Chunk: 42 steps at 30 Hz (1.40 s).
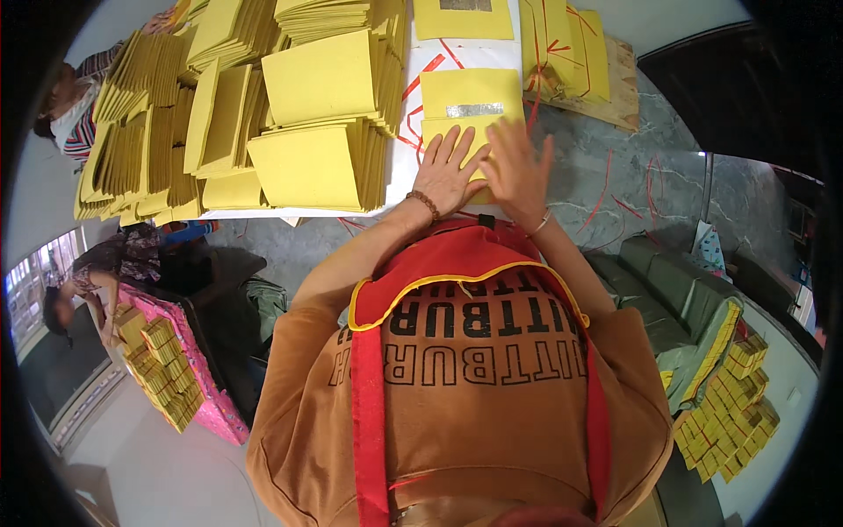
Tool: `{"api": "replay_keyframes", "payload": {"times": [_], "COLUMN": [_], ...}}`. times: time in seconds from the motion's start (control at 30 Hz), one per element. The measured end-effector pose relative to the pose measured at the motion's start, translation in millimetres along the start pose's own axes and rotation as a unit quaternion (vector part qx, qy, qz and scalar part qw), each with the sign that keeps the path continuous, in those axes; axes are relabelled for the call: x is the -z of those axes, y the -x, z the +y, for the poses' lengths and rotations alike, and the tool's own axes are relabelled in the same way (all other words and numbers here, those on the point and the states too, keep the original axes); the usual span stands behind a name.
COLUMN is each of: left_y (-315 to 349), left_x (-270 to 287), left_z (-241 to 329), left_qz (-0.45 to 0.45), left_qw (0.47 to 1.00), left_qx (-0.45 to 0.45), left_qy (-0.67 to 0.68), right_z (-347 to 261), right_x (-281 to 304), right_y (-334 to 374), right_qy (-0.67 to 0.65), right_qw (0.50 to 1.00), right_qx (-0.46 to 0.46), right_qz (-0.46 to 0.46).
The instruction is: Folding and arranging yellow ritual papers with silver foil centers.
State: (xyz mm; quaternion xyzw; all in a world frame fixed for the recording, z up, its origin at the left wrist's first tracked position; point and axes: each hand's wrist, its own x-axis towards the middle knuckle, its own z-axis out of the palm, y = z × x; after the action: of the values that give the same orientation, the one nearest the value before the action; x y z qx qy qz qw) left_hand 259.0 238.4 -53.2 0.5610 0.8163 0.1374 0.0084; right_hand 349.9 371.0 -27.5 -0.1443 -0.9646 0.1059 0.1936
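Observation:
In front of me on the table lies yellow paper (470,85) with a silver foil patch (475,110), looking like joss paper. My left hand (450,171), with a beaded bracelet on its wrist, rests flat on the near part of this paper, fingers spread. Close beside it, my right hand (520,176) is slightly blurred, its fingers stretched out and apart. Nothing shows in either hand. The paper under both palms is partly hidden. A second foil-patched yellow sheet (463,25) lies farther off.
Stacks of folded yellow paper (320,79) crowd the table's left side. Tied yellow bundles (566,48) stand on a wooden board (619,88) at the far right. Red strips (601,193) litter the grey floor. At left, another person (101,272) bends over piled yellow bundles (162,369).

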Motion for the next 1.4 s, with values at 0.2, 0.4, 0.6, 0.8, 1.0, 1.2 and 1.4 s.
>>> {"api": "replay_keyframes", "payload": {"times": [0.2, 0.4, 0.6, 0.8, 1.0, 1.2, 1.4], "left_y": [2, -3, -11, -25, -25, -6, 34], "left_x": [10, 21, 18, 113, 148, 162, 186], "left_z": [-7, 3, 1, 14, 14, 13, -2], "left_qz": [0.007, -0.029, 0.026, 0.009, 0.114, 0.273, 0.238], "left_qw": [0.997, 0.996, 0.988, 0.976, 0.948, 0.837, 0.727], "left_qx": [-0.03, -0.073, -0.097, -0.19, -0.289, 0.167, 0.237], "left_qy": [0.071, -0.037, -0.118, 0.105, 0.072, 0.443, 0.599], "right_z": [1, 5, 48, 43, 27, -28, -92], "right_x": [-19, -22, -20, 36, 52, 56, 67], "right_y": [6, 3, -13, -29, -37, -82, -80], "right_qy": [0.018, -0.064, -0.483, -0.663, -0.778, -0.751, -0.798], "right_qw": [0.998, 0.992, 0.844, 0.659, 0.531, 0.619, 0.567], "right_qx": [0.033, 0.001, -0.193, -0.326, -0.178, -0.222, -0.202], "right_qz": [-0.052, -0.11, -0.129, -0.138, -0.284, -0.059, -0.022]}}
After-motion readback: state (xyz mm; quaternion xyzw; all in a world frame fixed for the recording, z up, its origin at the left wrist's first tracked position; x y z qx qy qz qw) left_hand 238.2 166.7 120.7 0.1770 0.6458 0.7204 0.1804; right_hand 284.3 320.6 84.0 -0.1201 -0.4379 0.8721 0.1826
